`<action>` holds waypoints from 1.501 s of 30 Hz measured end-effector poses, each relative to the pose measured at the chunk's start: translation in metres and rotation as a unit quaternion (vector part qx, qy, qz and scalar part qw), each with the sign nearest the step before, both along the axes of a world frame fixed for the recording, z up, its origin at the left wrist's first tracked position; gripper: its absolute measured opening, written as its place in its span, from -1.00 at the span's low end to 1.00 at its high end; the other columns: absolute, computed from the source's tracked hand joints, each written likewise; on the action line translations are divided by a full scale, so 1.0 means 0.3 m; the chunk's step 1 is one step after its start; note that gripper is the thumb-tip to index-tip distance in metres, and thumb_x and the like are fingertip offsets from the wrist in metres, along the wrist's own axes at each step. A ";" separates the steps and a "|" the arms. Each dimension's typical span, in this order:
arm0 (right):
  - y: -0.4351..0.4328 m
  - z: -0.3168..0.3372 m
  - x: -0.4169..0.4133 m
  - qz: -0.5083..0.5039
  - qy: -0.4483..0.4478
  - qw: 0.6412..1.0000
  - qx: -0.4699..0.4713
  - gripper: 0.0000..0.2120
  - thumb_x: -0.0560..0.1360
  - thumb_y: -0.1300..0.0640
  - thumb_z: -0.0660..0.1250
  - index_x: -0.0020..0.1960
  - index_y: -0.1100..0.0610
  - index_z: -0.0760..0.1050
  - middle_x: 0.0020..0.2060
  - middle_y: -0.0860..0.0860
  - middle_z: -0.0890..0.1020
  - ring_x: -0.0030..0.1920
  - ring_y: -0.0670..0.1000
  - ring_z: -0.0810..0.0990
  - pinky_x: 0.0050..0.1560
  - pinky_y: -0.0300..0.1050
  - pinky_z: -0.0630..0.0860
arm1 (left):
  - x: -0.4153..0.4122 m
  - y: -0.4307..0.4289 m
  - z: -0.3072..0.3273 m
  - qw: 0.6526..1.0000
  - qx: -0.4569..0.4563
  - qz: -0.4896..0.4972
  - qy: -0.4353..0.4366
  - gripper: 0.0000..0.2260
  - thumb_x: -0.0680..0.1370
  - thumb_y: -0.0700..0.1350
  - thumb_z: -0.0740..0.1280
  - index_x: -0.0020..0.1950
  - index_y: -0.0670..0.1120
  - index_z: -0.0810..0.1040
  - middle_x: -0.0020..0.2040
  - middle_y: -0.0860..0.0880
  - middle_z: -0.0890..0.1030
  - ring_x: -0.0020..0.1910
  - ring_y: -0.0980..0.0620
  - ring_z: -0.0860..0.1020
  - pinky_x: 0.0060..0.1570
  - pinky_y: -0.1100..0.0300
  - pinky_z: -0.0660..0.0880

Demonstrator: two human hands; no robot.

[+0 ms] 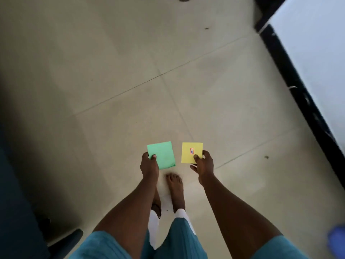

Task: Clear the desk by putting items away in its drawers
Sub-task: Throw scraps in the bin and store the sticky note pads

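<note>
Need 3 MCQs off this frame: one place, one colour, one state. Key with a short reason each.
1. The green pad and yellow pad are:
A. on a desk
B. in a drawer
C. held above the tiled floor

2. The pad in the right hand is:
A. pink
B. yellow
C. green

3. The left hand is:
A. open and empty
B. pinching the green pad
C. pressed flat on a drawer front

Key:
1 C, both pads are in the hands, with floor tiles and bare feet below them.
2 B, the thumb sits on the yellow pad's lower corner.
3 B, the thumb lies on top of the green pad, at its near edge.
</note>
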State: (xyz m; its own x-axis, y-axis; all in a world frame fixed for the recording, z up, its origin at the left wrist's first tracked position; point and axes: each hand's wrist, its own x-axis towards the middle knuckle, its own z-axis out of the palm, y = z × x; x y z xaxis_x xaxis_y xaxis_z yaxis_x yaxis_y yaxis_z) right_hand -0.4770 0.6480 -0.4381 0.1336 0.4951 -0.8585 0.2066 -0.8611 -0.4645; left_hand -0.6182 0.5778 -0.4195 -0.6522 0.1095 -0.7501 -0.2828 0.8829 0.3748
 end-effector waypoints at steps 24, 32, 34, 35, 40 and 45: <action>-0.023 1.153 1.537 -0.546 -0.005 0.825 0.148 -0.71 0.58 0.35 0.18 0.29 0.25 0.37 0.10 0.14 0.49 0.01 0.09 0.50 -0.22 -0.11 0.52 | 1.509 0.452 1.076 0.877 0.131 -0.456 -0.072 -0.75 0.59 -0.19 0.26 0.21 -0.27 0.52 0.11 -0.26 0.61 0.07 -0.24 0.56 -0.02 0.14 0.45; -0.165 1.584 2.032 -0.635 -0.105 0.718 0.264 -0.83 0.57 0.33 0.21 0.15 0.26 0.44 -0.02 0.15 0.59 -0.09 0.09 0.58 -0.12 0.01 0.56 | 2.182 0.532 1.478 0.735 0.243 -0.615 -0.149 -0.80 0.58 -0.19 0.27 0.13 -0.28 0.55 0.05 -0.27 0.63 -0.05 -0.20 0.58 -0.13 0.16 0.42; -0.220 1.679 2.159 -0.671 -0.142 0.671 0.283 -0.82 0.57 0.34 0.21 0.16 0.28 0.44 -0.08 0.11 0.60 -0.12 0.08 0.58 -0.15 0.01 0.56 | 2.379 0.526 1.579 0.682 0.279 -0.652 -0.178 -0.80 0.57 -0.20 0.29 0.12 -0.29 0.55 0.05 -0.28 0.63 -0.05 -0.20 0.59 -0.09 0.12 0.47; -0.256 1.727 2.223 -0.689 -0.156 0.645 0.292 -0.84 0.57 0.33 0.21 0.14 0.25 0.43 -0.10 0.08 0.61 -0.15 0.05 0.58 -0.21 -0.06 0.55 | 2.481 0.513 1.619 0.656 0.290 -0.669 -0.193 -0.80 0.57 -0.20 0.29 0.12 -0.29 0.55 0.04 -0.27 0.63 -0.09 -0.17 0.58 -0.09 0.11 0.48; -0.455 1.900 2.493 -0.755 -0.230 0.541 0.289 -0.73 0.56 0.30 0.25 0.25 0.27 0.41 0.04 0.16 0.62 0.01 0.12 0.60 0.04 0.06 0.52 | 2.928 0.392 1.764 0.524 0.283 -0.749 -0.290 -0.81 0.59 -0.21 0.27 0.14 -0.29 0.49 0.02 -0.24 0.61 -0.25 -0.07 0.52 -0.35 0.30 0.48; -0.711 1.984 2.630 -0.810 -0.279 0.449 0.252 -0.67 0.56 0.25 0.27 0.31 0.18 0.40 0.13 0.14 0.59 0.04 0.11 0.60 0.06 0.08 0.57 | 3.205 0.147 1.833 0.396 0.225 -0.824 -0.336 -0.66 0.55 -0.15 0.34 0.30 -0.20 0.44 0.14 -0.17 0.61 0.02 -0.14 0.60 0.01 0.02 0.57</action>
State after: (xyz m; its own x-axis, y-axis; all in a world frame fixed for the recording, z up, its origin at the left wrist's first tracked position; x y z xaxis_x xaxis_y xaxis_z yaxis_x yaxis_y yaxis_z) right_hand 0.3121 0.4345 0.1570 0.7942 -0.5284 -0.3001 -0.2964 0.0943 -0.9504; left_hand 0.3432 0.6220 0.1303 0.9146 0.1927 -0.3554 0.3688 -0.0372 0.9288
